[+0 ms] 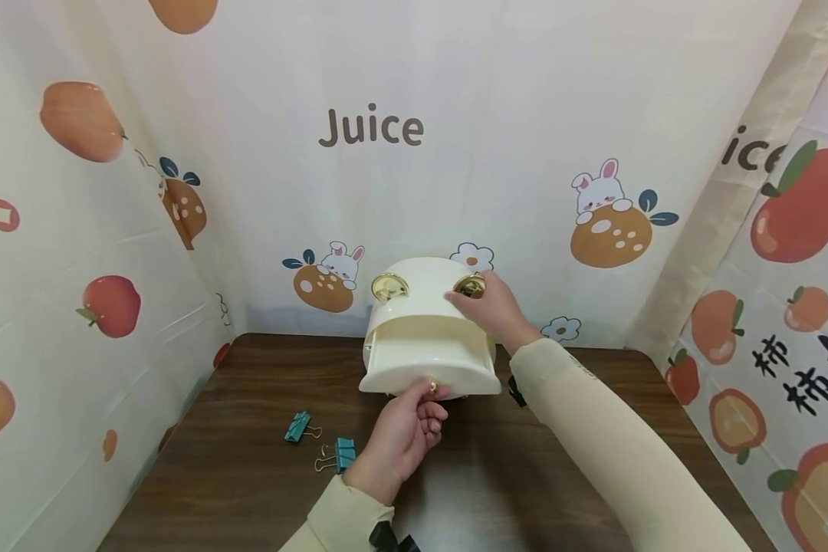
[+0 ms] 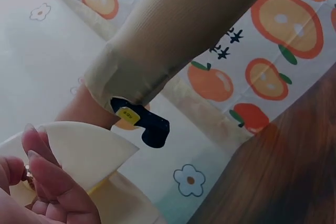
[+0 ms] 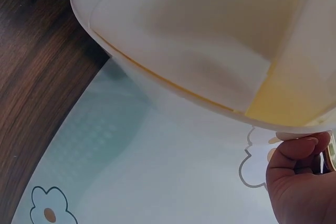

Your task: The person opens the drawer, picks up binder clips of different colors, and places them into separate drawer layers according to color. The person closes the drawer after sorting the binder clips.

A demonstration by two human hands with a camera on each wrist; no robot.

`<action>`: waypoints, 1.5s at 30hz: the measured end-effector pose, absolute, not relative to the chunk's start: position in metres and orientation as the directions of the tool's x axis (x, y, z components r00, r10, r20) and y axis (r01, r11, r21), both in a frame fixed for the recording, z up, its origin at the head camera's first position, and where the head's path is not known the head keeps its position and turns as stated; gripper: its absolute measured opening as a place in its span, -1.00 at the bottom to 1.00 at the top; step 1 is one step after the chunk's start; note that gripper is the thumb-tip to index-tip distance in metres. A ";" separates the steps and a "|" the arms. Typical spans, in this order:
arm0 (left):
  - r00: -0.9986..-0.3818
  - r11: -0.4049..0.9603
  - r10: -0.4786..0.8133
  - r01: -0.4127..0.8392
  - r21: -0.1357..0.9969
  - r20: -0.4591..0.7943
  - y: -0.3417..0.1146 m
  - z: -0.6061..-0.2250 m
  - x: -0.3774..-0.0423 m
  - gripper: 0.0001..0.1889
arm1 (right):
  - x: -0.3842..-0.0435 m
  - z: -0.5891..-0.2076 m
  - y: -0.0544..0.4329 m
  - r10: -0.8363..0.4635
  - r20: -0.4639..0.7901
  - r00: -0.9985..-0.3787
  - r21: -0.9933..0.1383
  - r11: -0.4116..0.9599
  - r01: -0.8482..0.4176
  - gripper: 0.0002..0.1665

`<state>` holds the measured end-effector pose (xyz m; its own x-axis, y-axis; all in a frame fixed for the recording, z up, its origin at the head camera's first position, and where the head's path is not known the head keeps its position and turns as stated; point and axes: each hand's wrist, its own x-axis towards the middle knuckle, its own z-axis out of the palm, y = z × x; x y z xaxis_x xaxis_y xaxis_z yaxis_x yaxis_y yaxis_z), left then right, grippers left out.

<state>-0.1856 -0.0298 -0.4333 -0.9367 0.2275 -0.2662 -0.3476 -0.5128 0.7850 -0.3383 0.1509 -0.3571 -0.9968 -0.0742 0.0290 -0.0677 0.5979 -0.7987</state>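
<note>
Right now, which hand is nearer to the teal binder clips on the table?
The left. The left hand is just right of the teal binder clips, pinching the gold knob; the right hand is farther away, at the right-hand round gold fitting on the cream box.

Above the pulled-out drawer of glossy cream plastic point(image 1: 428, 376), an opening under the rounded cream box top point(image 1: 424, 268) leaves room for fingers. The left hand point(image 1: 403, 433), pinching the small gold knob point(image 1: 434, 386), blocks the front; the right hand point(image 1: 490, 307), gripping the round gold fitting point(image 1: 471, 286), and its beige sleeve point(image 1: 593, 422) bar the right. Left of the box, the dark wooden tabletop point(image 1: 283, 364) offers passage, over two low teal metal binder clips point(image 1: 297, 427); the white fruit-print curtain point(image 1: 400, 61) bounds the back.
</note>
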 end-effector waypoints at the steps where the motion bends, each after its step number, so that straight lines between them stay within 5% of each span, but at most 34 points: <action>1: -0.936 -0.509 0.231 -0.350 0.786 -0.267 -0.030 -0.434 -0.185 -0.66 | -0.338 -0.357 0.151 -0.071 0.024 -0.997 -0.800 0.597 -0.061 -0.11; 10: -0.936 -0.409 0.256 -0.331 0.850 -0.242 -0.035 -0.436 -0.180 -0.57 | -0.342 -0.352 0.153 -0.055 0.053 -0.997 -0.792 0.606 -0.075 -0.11; 16: -0.961 -0.148 0.233 -0.189 0.971 -0.151 -0.047 -0.439 -0.165 -0.69 | -0.340 -0.351 0.154 -0.059 0.021 -0.998 -0.803 0.594 -0.052 -0.08; 24: -0.964 0.171 0.256 -0.034 0.985 -0.077 -0.076 -0.451 -0.148 -0.79 | -0.337 -0.353 0.150 -0.071 0.033 -0.997 -0.809 0.583 -0.069 -0.16; 37: -0.966 0.607 0.260 0.153 0.780 -0.013 -0.110 -0.462 -0.140 -0.81 | -0.339 -0.356 0.150 -0.062 0.030 -0.998 -0.812 0.581 -0.061 -0.13; 45: -0.921 0.790 0.388 0.352 0.503 0.036 -0.121 -0.473 -0.142 -0.59 | -0.339 -0.359 0.150 -0.060 0.021 -0.998 -0.810 0.584 -0.052 -0.16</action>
